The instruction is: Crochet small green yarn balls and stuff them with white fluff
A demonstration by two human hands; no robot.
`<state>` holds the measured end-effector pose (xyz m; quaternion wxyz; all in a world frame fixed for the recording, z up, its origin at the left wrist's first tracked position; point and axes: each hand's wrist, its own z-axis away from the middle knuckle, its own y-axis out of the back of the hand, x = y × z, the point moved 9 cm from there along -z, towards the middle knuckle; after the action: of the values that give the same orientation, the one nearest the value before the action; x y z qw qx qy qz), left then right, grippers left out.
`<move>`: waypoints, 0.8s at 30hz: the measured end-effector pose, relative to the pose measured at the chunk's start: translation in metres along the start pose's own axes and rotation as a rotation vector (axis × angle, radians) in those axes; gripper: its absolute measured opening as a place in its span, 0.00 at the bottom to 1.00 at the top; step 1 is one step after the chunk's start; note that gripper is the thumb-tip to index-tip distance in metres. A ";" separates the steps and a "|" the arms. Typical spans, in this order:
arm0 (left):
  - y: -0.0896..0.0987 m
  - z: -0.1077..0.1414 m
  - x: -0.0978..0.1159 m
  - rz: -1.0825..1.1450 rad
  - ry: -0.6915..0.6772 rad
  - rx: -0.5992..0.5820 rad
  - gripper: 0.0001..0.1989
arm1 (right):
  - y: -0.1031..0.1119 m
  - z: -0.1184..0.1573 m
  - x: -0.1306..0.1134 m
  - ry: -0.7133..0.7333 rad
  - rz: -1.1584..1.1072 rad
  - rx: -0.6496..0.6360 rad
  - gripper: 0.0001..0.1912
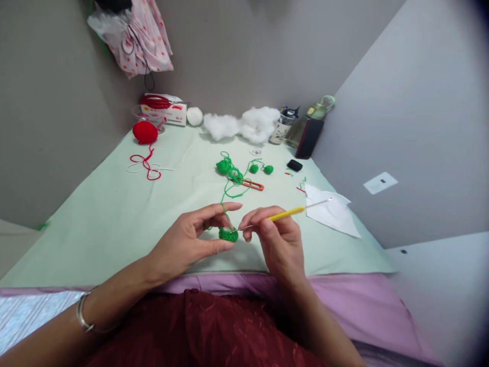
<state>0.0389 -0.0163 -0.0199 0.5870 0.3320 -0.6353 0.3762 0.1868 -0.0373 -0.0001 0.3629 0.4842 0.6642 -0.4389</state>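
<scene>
My left hand (pixel 196 232) pinches a small green crochet piece (pixel 228 235) between thumb and fingers, with some white showing at its top. A strand of green yarn runs up over the left index finger to the green yarn ball (pixel 223 166) and its loose tangle. In my right hand (pixel 277 237) is a crochet hook (pixel 287 213) with a yellow handle, held like a pen. Its left metal tip meets the top edge of the crochet piece; the other metal end points right. An orange cutter-like tool (pixel 254 185) lies by the tangle.
Two small green balls (pixel 268 169) lie beyond my hands. Red yarn (pixel 145 132), white stuffing (pixel 260 125), a pen cup (pixel 280 128), a bottle (pixel 298 133) and a phone (pixel 310 139) line the back. White paper (pixel 330 211) lies right, near the wall.
</scene>
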 end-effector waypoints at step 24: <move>0.000 0.002 0.000 -0.002 0.019 -0.016 0.29 | -0.002 0.000 0.011 -0.076 -0.050 0.008 0.10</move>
<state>0.0382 -0.0183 -0.0199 0.5962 0.3242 -0.6323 0.3736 0.1820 -0.0340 -0.0093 0.3749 0.4520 0.6599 -0.4687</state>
